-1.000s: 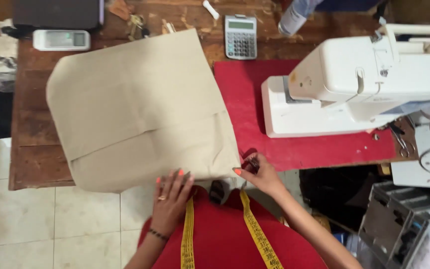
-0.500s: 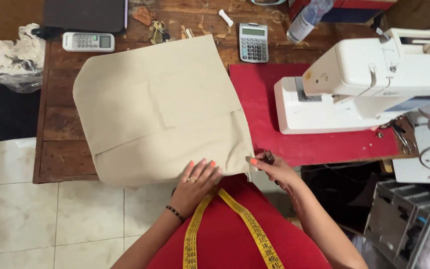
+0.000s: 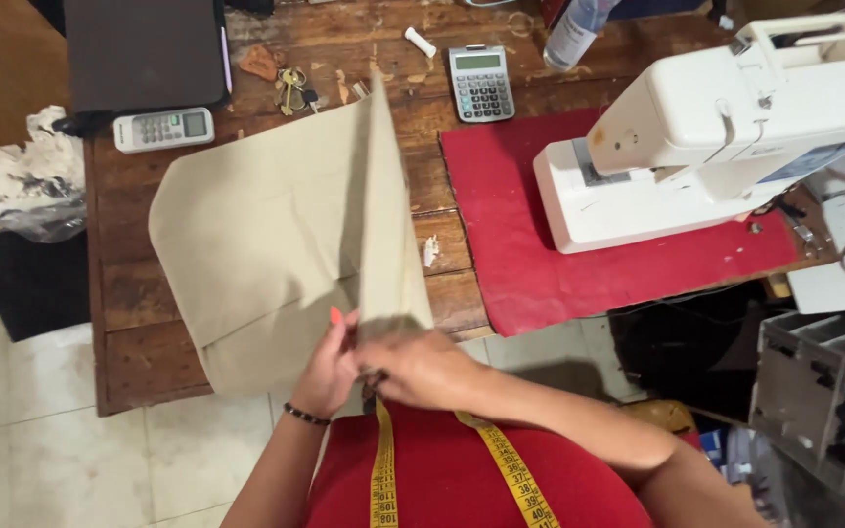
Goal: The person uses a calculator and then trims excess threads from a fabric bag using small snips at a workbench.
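Head view: both hands, left (image 3: 330, 367) and right (image 3: 422, 367), pinch beige fabric (image 3: 266, 235) on wooden table (image 3: 139, 362).

Worn dark wooden surface (image 3: 246, 29), scratched. Pale tiled floor (image 3: 22, 460) beneath, grout lines visible. Grey slotted rack (image 3: 823, 391) at right edge. Even, soft light; shadows faint.
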